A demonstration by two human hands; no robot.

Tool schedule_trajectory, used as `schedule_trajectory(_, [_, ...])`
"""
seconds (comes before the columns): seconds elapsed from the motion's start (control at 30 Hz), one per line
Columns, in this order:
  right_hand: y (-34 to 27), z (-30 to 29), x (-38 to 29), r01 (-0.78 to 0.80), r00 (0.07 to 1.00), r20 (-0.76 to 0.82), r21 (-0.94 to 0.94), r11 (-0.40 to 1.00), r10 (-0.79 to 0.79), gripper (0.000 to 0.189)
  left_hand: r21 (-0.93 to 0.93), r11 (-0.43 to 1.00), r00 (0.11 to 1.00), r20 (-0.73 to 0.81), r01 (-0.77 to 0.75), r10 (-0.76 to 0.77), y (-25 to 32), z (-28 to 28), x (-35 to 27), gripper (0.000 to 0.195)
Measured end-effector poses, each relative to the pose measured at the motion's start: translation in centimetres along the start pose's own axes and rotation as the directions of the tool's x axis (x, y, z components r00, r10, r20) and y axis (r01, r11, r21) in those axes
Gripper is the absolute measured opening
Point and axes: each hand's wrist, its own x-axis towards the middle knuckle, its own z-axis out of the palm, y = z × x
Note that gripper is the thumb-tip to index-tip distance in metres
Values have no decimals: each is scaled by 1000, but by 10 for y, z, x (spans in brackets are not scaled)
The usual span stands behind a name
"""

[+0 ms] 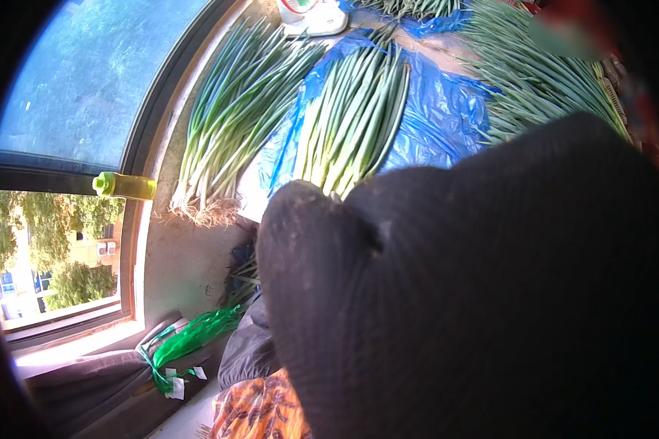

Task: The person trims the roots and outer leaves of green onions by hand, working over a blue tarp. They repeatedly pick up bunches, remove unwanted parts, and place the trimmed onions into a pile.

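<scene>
A dark knitted glove covers what appears to be my right hand (pixel 450 296), raised very close to the camera and filling the lower right. Whether it holds anything cannot be seen. My left hand is out of view; a dark gathered sleeve cover (pixel 248 345) and orange patterned cloth (pixel 258 409) show beside the glove. Beyond the glove's tips, a bunch of green onions (pixel 357 110) lies on blue plastic film (pixel 436 115), its lower end partly hidden. To its left rests another bunch of green onions (pixel 236 120), roots towards me.
More green onions (pixel 538 71) are heaped at the right, beside a blurred red and green shape (pixel 574 27). A white scale (pixel 316 19) stands at the back. Along the window side are a yellow-green bottle (pixel 123 186) and green plastic ties (pixel 195 335).
</scene>
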Motion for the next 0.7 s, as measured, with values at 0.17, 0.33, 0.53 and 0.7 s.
schedule_trajectory(0.17, [-20, 6, 19, 50, 999, -5, -32, 998, -50, 15, -58, 998, 995, 97, -23, 29, -15, -1, 3, 39])
schedule_trajectory(0.33, [-40, 8, 24, 68, 998, -16, -66, 996, -69, 15, -141, 990, 977, 211, -10, 40, -27, -10, 16, 41])
schedule_trajectory(0.53, [-49, 7, 21, 41, 999, 3, -138, 990, -41, 15, -42, 994, 995, -19, -101, 100, 1, 41, 47, 51])
schedule_trajectory(0.7, [-46, 12, 9, -66, 998, -29, -129, 989, 62, 16, -374, 916, 977, 93, -147, 194, 22, -7, 72, 39])
